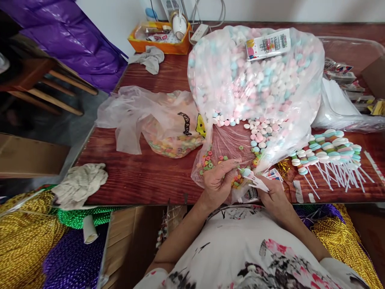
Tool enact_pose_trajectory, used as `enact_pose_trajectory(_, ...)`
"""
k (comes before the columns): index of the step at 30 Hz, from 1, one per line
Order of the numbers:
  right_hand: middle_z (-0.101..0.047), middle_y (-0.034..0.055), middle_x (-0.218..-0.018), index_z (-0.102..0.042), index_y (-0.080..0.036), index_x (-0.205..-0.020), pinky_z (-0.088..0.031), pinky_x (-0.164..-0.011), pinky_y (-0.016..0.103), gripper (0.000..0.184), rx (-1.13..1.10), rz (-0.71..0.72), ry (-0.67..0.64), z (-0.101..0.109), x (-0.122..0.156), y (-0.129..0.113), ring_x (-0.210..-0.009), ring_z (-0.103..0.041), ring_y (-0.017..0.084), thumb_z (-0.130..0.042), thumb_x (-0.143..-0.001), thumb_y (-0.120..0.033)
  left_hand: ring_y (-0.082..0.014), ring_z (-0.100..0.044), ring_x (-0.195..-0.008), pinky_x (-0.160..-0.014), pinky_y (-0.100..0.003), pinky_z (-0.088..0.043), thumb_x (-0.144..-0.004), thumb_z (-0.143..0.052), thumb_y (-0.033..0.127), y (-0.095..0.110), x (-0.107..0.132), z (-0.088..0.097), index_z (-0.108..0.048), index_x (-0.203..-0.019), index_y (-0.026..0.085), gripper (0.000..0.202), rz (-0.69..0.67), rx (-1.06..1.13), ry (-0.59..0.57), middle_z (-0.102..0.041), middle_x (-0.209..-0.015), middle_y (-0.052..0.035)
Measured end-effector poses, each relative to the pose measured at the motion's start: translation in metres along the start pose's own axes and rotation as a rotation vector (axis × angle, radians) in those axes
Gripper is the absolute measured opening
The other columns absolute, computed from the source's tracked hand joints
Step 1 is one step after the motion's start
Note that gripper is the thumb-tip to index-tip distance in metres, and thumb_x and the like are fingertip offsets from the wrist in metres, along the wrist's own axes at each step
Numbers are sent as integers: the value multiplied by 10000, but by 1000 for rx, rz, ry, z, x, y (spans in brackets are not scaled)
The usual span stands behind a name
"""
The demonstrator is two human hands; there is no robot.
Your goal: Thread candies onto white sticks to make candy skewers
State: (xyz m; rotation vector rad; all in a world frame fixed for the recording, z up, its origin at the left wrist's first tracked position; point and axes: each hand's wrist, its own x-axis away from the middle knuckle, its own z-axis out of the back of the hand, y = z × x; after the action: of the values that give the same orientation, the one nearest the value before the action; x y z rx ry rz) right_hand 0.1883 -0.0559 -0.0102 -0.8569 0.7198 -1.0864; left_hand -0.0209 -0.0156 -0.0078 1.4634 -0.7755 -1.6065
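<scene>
My left hand [219,180] is cupped at the table's front edge, its fingers curled around small ring-shaped candies [236,182]. My right hand [272,196] pinches a white stick [258,182] with a pale blue candy disc [246,172] on its tip, held against the left hand. Both hands rest on the open mouth of a big clear bag [255,80] full of pink, blue and white candy discs. Loose coloured rings [207,160] lie on the plastic just beyond my left hand.
A row of finished candy sticks [327,154] lies to the right. A smaller bag of coloured rings [171,140] sits left of the big bag. A crumpled cloth [81,182] lies at the front left corner, an orange tray [159,38] at the back. Bead strands [27,241] hang below the table edge.
</scene>
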Motion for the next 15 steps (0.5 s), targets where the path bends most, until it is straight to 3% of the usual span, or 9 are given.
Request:
enact_pose_trajectory(6, -797, 31, -992, -754, -195, -1220, -524, -736, 263, 426, -22, 39, -44, 5, 2, -4, -729, -679, 164, -444, -946, -93, -195, -805, -875, -873, -322, -671, -830, -819, 207, -6, 1, 1, -819, -1017, 217, 187, 279, 153, 99, -835, -969, -39)
enact_pose_trajectory(10, -802, 38, -977, -748, -184, -1250, -543, -774, 271, 439, -53, -15, -35, 7, 3, -5, -795, -716, 179, -447, -944, -90, -194, -806, -856, -853, -317, -673, -806, -842, 208, -7, 2, 3, -827, -995, 227, 191, 299, 185, 83, -836, -950, -35)
enact_pose_trajectory(15, -805, 48, -1108, -745, -191, -1255, -560, -828, 288, 447, -63, 0, -51, 7, 3, -5, -859, -740, 184, -455, -933, -79, -184, -804, -801, -794, -295, -674, -775, -864, 174, -7, 4, 4, -814, -1019, 243, 258, 233, 151, 111, -837, -925, -16)
